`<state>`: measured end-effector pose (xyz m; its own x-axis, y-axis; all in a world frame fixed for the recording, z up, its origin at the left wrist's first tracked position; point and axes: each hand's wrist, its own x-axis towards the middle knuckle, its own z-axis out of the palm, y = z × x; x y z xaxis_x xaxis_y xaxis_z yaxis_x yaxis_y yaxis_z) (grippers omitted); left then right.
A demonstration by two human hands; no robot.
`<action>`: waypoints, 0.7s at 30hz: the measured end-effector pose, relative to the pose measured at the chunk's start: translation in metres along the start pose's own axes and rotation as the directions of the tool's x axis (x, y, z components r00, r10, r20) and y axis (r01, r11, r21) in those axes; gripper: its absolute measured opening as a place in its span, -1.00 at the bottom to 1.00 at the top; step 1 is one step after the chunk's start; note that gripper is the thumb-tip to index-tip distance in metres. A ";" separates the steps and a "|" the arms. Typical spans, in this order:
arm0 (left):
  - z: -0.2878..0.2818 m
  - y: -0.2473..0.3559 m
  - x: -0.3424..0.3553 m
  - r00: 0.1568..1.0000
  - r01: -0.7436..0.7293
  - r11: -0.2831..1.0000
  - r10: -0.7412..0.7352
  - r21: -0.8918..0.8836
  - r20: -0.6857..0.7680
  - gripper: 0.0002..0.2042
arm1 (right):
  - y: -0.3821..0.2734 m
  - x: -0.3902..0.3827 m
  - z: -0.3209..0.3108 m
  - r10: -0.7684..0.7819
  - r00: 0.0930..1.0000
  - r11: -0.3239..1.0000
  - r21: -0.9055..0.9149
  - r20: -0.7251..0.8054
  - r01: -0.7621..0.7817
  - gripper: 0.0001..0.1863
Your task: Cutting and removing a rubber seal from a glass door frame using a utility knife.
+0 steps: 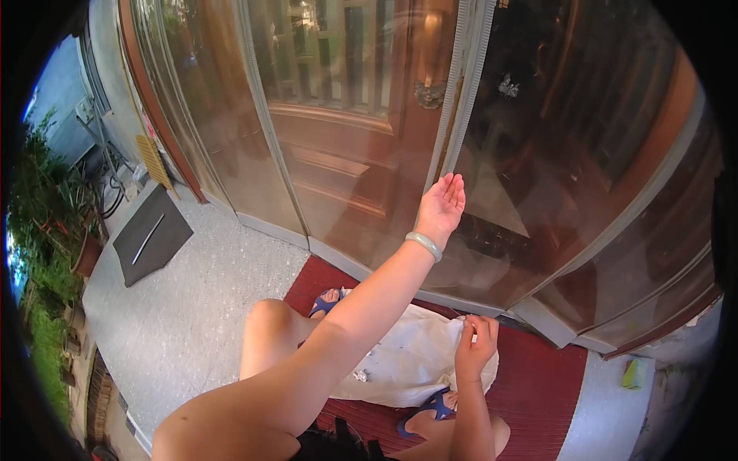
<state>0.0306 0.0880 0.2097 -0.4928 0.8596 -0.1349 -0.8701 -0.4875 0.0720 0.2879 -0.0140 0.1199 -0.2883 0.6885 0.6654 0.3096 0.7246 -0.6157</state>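
My left hand is raised in front of a clear plastic door curtain, near the ribbed seam between two panels. Its palm is turned up, the fingers are extended and slightly bent, and no object shows in it. A pale bangle circles that wrist. Lower down, my right hand pinches at the right edge of a white cloth; a small whitish bit shows at its fingers, too small to name. The cloth lies spread between my feet, with a small crumpled silvery piece on it.
Under the cloth lies a dark red ribbed mat. Behind the curtain stands a brown wooden door with a handle. A dark grey flat board rests on the speckled floor at left, near potted plants. A green-yellow block sits at right.
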 end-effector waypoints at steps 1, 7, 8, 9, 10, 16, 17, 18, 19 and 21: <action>0.002 -0.003 0.006 1.000 0.002 1.000 -0.002 0.001 0.008 -0.80 | -0.001 0.001 0.001 -0.005 1.000 1.000 -0.001 -0.007 0.005 -0.85; 0.010 -0.018 0.034 0.999 0.028 0.949 -0.018 -0.315 0.034 -0.55 | -0.003 -0.001 -0.003 0.013 1.000 1.000 -0.002 0.025 -0.013 -0.87; 0.011 -0.019 0.039 1.000 0.013 0.941 -0.004 -0.339 0.027 -0.49 | -0.003 -0.001 -0.003 0.014 1.000 1.000 -0.001 0.024 -0.014 -0.87; 0.012 -0.020 0.045 1.000 -0.001 0.932 0.008 -0.363 0.019 -0.42 | -0.002 0.000 -0.004 -0.001 1.000 1.000 -0.003 0.019 0.001 -0.86; 0.014 -0.018 0.053 1.000 -0.001 0.932 0.008 -0.363 0.017 -0.42 | -0.002 0.001 -0.004 -0.015 1.000 1.000 -0.006 0.015 0.015 -0.86; 0.020 -0.017 0.078 1.000 -0.030 0.902 0.026 -0.430 -0.016 -0.33 | -0.001 0.007 -0.008 0.032 0.999 0.999 -0.005 0.017 -0.031 -0.84; 0.023 -0.015 0.084 1.000 -0.014 0.903 0.005 -0.430 -0.022 -0.32 | -0.001 0.007 -0.009 0.035 0.999 0.999 -0.006 0.019 -0.035 -0.84; 0.025 -0.014 0.087 0.999 0.003 0.903 -0.017 -0.430 -0.028 -0.31 | -0.003 0.008 -0.009 0.038 0.999 0.999 0.006 0.022 -0.038 -0.84; 0.024 -0.012 0.089 0.999 0.002 0.903 -0.017 -0.429 -0.031 -0.31 | -0.003 0.007 -0.009 0.041 0.999 0.999 0.018 0.025 -0.042 -0.83; 0.021 -0.011 0.093 1.000 0.006 0.905 -0.016 -0.425 -0.020 -0.28 | 0.003 0.003 -0.009 0.047 0.998 0.999 0.020 0.052 -0.049 -0.83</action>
<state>-0.0053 0.1762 0.2175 -0.4784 0.8642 -0.1560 -0.7889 -0.5010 -0.3558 0.2963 -0.0101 0.1238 -0.3202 0.7227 0.6126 0.3050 0.6908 -0.6556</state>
